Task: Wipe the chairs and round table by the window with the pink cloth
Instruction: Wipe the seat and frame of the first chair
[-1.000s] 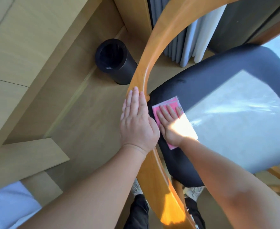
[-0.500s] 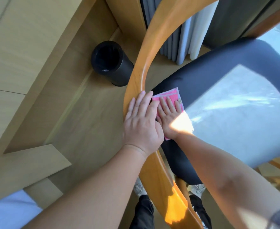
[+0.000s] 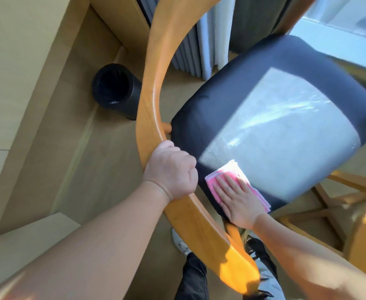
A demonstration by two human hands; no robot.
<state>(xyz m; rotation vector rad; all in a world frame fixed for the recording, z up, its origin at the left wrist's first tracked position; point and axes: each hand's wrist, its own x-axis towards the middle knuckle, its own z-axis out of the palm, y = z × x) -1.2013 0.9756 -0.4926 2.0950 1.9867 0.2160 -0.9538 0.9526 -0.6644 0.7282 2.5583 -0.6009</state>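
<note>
Head view: the left hand (image 3: 171, 172), flat on the backrest (image 3: 149, 94) a moment earlier, had curled round it. The right hand (image 3: 238, 200), fingers straight, had slid the pink cloth (image 3: 213, 179) nearer along the seat (image 3: 199, 118); chair wiping seemed well underway.

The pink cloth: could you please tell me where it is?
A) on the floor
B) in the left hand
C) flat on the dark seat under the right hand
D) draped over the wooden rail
C: the right hand presses the pink cloth flat on the dark seat, while the left hand grips the wooden rail.
</note>
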